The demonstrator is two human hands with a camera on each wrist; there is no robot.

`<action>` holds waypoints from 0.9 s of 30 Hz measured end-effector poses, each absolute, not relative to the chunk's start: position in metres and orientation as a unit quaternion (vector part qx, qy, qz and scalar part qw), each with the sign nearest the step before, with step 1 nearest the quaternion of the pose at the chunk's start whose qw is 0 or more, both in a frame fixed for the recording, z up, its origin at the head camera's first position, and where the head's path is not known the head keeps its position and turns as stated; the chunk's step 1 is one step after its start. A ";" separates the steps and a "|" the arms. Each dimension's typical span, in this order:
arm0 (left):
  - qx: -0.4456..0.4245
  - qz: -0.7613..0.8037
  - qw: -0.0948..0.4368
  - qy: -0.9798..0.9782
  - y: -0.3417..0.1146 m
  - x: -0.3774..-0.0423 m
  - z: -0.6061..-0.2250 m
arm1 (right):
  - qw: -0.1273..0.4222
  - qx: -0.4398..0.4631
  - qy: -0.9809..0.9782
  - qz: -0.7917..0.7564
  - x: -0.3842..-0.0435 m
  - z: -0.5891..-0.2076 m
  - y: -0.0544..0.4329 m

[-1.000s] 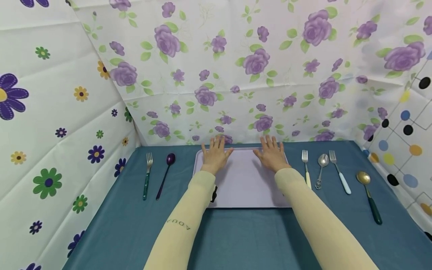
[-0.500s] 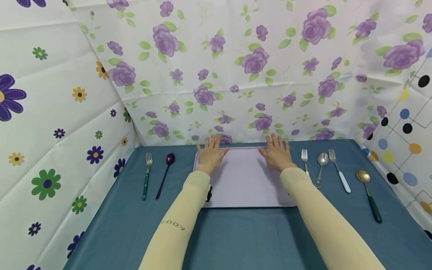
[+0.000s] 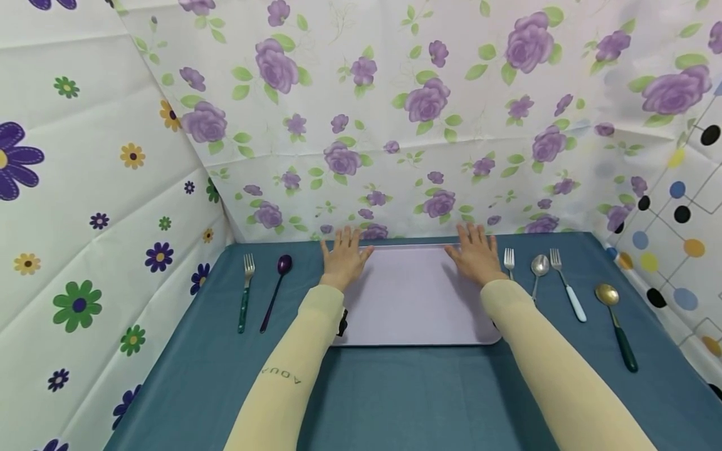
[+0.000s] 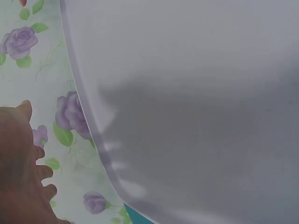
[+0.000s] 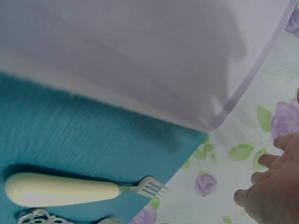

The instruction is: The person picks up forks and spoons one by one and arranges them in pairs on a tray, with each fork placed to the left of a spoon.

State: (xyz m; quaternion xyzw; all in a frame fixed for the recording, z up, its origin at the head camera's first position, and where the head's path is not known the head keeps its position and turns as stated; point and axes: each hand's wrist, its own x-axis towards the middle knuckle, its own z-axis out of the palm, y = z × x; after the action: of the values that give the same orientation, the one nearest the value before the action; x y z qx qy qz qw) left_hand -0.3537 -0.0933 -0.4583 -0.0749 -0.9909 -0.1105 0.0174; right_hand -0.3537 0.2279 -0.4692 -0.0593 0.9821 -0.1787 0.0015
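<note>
A pale lilac rectangular tray (image 3: 417,300) lies on the blue-green cloth in the middle of the head view. My left hand (image 3: 343,260) is over its far left corner, fingers spread and straight. Over the far right corner is my right hand (image 3: 475,257), also with straight, spread fingers. Both hands hold nothing. In the left wrist view the left hand (image 4: 23,172) shows beside the tray's rim, its shadow falling on the tray (image 4: 187,116). The right wrist view has the right hand (image 5: 275,186) past the tray's corner.
At left lie a green-handled fork (image 3: 245,294) and a purple spoon (image 3: 276,288). At right are a cream-handled fork (image 5: 65,189), a silver spoon (image 3: 539,268), a white-handled fork (image 3: 570,288) and a green-handled gold spoon (image 3: 620,332). Flowered sheets (image 3: 383,125) hang behind and beside.
My hands have drifted apart over the tray, left hand leftward and right hand rightward. The right sleeve now covers more of the cream-handled fork and silver spoon. Tray and cutlery stay put.
</note>
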 end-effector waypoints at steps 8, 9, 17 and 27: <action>-0.053 -0.114 -0.006 -0.992 -0.102 -0.353 -0.455 | -0.027 -0.030 0.978 -0.205 -0.349 -0.469 0.237; -0.049 -0.115 -0.009 -0.992 -0.103 -0.353 -0.455 | -0.035 -0.025 0.977 -0.208 -0.348 -0.469 0.238; -0.034 -0.111 -0.022 -0.993 -0.107 -0.354 -0.455 | -0.072 0.001 0.974 -0.213 -0.344 -0.468 0.241; -0.020 -0.143 -0.034 -0.989 -0.117 -0.349 -0.453 | -0.050 0.008 0.977 -0.207 -0.344 -0.467 0.250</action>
State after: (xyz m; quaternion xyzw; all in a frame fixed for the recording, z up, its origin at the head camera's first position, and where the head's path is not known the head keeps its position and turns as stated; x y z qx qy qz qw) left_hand -0.3493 -0.1172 -0.4531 -0.0204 -0.9890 -0.1426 -0.0340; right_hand -0.3445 0.2500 -0.4675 0.0077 0.9771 -0.2068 -0.0502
